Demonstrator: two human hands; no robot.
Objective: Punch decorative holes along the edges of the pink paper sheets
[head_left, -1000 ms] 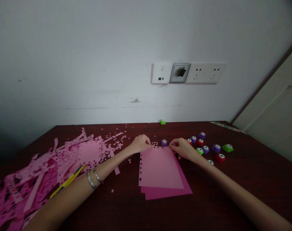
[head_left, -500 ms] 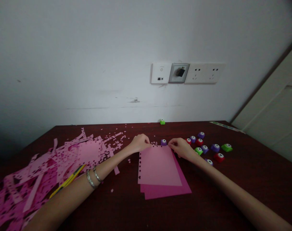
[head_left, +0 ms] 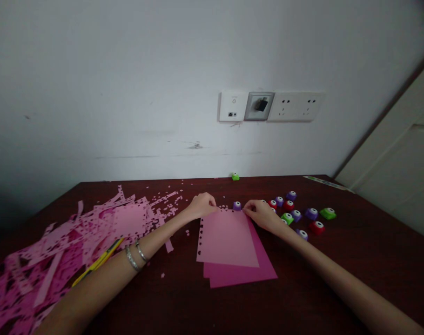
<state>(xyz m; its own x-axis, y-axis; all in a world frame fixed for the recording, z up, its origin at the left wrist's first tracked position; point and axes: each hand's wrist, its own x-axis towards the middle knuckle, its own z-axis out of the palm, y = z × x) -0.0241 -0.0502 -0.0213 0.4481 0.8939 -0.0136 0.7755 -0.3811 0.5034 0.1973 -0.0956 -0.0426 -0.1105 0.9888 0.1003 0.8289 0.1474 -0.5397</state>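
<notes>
Your left hand (head_left: 202,205) and right hand (head_left: 262,214) pinch the pink sheet (head_left: 229,242) by its far corners, apparently to hold that edge straight at the purple punch (head_left: 237,206) between them.

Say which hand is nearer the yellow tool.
Left. The left hand, at the far left corner of the light pink sheet, is beyond the yellow tool and to its right; the right hand, at the sheet's far right corner, is farther right.

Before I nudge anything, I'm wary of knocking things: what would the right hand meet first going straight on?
The right hand would probably meet the small purple punch just beyond it, though depth is unclear.
</notes>
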